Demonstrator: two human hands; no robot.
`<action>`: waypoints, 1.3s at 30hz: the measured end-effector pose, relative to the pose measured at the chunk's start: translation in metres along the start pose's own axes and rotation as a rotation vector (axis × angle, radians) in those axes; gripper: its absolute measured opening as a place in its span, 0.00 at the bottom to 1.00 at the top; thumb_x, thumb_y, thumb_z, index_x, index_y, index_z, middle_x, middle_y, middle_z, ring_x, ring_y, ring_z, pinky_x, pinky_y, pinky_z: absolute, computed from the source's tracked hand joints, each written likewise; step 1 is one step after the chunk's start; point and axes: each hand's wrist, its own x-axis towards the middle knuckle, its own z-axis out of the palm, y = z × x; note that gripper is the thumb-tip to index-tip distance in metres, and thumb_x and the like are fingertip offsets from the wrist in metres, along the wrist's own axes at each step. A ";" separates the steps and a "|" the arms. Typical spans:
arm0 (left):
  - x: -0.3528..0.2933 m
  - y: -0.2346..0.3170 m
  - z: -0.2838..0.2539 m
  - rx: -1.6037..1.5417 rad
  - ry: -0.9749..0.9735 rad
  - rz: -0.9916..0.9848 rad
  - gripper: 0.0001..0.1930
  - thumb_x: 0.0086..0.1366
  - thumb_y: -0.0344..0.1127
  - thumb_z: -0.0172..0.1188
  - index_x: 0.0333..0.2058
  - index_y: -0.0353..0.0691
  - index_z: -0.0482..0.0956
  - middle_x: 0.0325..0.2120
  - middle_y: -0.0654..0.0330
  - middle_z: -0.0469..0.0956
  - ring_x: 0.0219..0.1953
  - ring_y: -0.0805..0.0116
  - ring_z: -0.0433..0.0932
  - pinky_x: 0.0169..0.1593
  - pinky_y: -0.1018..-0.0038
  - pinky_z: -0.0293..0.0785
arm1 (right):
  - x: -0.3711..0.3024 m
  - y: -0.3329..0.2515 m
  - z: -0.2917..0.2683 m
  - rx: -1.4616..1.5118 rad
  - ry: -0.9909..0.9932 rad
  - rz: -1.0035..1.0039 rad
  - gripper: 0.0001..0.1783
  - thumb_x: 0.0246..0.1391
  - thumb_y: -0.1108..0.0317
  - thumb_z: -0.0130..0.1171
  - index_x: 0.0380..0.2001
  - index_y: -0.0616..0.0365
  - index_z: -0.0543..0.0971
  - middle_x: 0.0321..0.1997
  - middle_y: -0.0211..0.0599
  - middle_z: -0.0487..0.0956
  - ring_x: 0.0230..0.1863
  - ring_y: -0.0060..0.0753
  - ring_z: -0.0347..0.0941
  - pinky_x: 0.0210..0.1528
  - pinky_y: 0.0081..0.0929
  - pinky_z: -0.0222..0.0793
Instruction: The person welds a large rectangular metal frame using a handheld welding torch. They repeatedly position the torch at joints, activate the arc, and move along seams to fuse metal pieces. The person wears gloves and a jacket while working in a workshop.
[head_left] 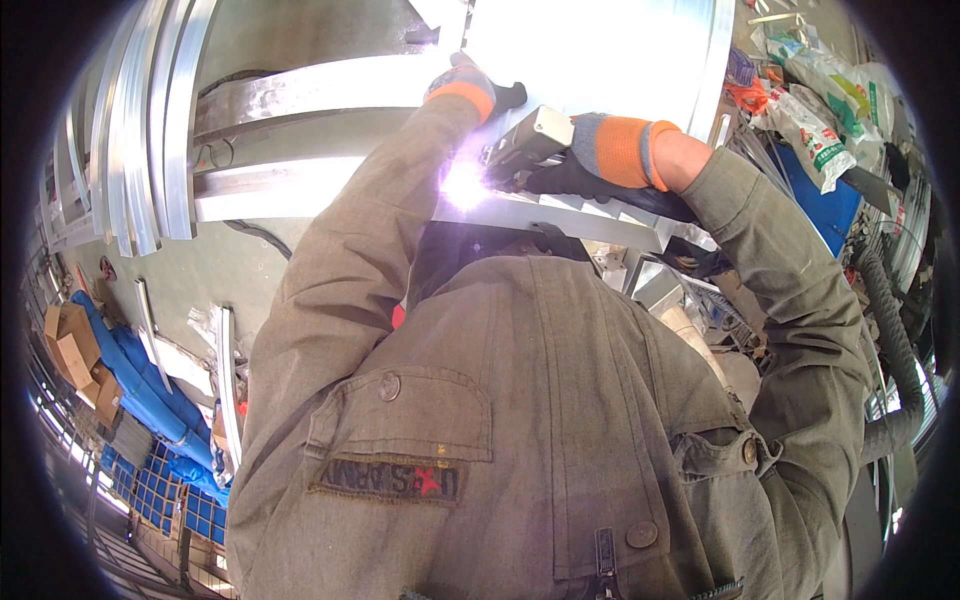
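My right hand (615, 150), in a grey and orange work glove with a dark palm, is closed round a handheld welding torch (537, 137) with a boxy metallic head. A glaring white-violet arc (466, 186) burns just below and left of the torch's front end, at the edge of a silver metal frame (600, 222). Farther up, my left hand (468, 88), gloved alike, rests against the metalwork with its thumb held apart to the right. Glare washes out the surface beyond it, and its other fingertips are hard to make out.
Long silver metal profiles (160, 130) stand at the left, with a pale beam (310, 95) crossing toward the work. Plastic bags (820, 135) pile up at the far right, above a thick dark hose (885, 310). Cardboard boxes (75, 345) and blue sheeting (150, 385) lie lower left.
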 end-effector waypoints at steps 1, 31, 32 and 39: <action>0.000 0.001 -0.001 -0.010 0.002 -0.009 0.34 0.74 0.40 0.63 0.71 0.29 0.62 0.64 0.31 0.79 0.68 0.35 0.80 0.71 0.50 0.77 | 0.000 0.003 0.001 0.001 0.001 -0.010 0.24 0.74 0.43 0.64 0.59 0.47 0.87 0.33 0.33 0.87 0.30 0.32 0.80 0.38 0.37 0.79; 0.026 -0.011 0.011 0.089 -0.054 0.109 0.58 0.65 0.72 0.68 0.76 0.28 0.64 0.71 0.34 0.74 0.73 0.38 0.74 0.77 0.49 0.69 | -0.016 0.048 0.016 -0.055 0.040 -0.080 0.23 0.75 0.47 0.63 0.60 0.51 0.86 0.30 0.33 0.86 0.25 0.27 0.78 0.30 0.32 0.77; 0.026 -0.011 0.012 0.093 -0.050 0.110 0.58 0.65 0.73 0.68 0.76 0.28 0.63 0.71 0.34 0.74 0.73 0.38 0.74 0.77 0.49 0.69 | -0.012 0.047 0.017 -0.111 0.081 -0.158 0.23 0.75 0.47 0.63 0.60 0.51 0.86 0.30 0.33 0.86 0.25 0.27 0.78 0.30 0.33 0.77; 0.043 -0.017 0.029 0.102 0.015 0.101 0.65 0.59 0.77 0.70 0.78 0.28 0.59 0.71 0.35 0.75 0.74 0.38 0.74 0.77 0.50 0.68 | -0.017 0.070 0.024 -0.177 -0.009 -0.025 0.24 0.73 0.48 0.66 0.60 0.53 0.86 0.38 0.38 0.90 0.32 0.33 0.82 0.38 0.36 0.81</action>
